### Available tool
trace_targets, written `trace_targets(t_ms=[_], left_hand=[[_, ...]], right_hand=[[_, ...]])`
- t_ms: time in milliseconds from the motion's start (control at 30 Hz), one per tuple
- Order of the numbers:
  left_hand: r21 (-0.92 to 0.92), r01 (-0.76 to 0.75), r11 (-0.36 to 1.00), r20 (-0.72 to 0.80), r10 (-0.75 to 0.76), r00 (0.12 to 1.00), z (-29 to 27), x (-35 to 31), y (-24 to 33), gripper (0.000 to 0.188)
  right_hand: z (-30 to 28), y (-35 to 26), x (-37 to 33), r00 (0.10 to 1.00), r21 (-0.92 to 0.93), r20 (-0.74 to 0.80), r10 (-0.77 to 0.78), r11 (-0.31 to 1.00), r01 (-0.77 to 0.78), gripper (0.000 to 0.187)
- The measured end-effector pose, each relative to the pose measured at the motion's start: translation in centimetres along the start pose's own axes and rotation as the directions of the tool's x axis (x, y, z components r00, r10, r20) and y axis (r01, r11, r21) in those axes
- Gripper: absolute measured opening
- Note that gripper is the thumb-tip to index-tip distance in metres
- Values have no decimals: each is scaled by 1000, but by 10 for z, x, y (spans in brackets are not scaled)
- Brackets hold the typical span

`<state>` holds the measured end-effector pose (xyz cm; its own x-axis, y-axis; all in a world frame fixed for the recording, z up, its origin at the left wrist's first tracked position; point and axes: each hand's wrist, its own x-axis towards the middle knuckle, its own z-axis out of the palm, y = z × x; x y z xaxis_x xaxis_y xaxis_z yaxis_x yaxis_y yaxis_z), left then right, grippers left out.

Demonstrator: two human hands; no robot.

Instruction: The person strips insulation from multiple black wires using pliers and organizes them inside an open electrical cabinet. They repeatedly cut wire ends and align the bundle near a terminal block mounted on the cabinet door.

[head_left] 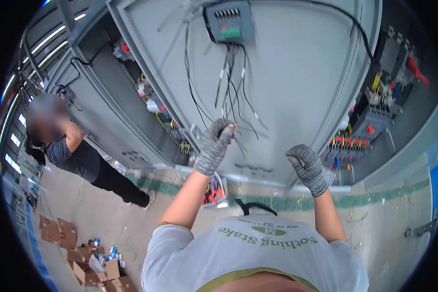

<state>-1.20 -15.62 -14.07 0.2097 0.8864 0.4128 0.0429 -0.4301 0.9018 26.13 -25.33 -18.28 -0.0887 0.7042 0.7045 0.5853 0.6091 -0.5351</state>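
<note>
My left hand [215, 147], in a grey knit glove, is raised in front of a grey cabinet door [287, 87]. Its thumb and fingers are pinched together on a thin black wire [234, 97], one of several that hang loose there. These wires come down from a dark grey module [228, 22] with a green terminal block, fixed high on the door. White sleeves show on some of them. My right hand [307, 169], gloved alike, hovers before the door's lower right part. Its fingers are loosely curled, with thumb and forefinger apart and nothing visible between them.
Open cabinets with breakers and wiring [360, 126] flank the door. Another person [90, 155] stands at a cabinet on the left. A box holding red-handled tools [213, 191] sits low beneath my left forearm. Torn cardboard boxes [97, 265] lie on the floor at lower left.
</note>
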Motion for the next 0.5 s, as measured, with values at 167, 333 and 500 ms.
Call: trace_targets(t_ms=[167,333,500], left_hand=[[322,59,945,212,-133,968,48,-128,-101,19],[385,62,921,576,-292,763,101,-229,-103,22],[404,-229,886,796,-217,565,108,-211,-94,24]], right_hand=[[18,33,-134,927,-60,250,281,960,-275,7],[24,32,-248,653,-202,640,406,908,-367,15],[37,14,-287,605,-177,622,498,841,-511,18]])
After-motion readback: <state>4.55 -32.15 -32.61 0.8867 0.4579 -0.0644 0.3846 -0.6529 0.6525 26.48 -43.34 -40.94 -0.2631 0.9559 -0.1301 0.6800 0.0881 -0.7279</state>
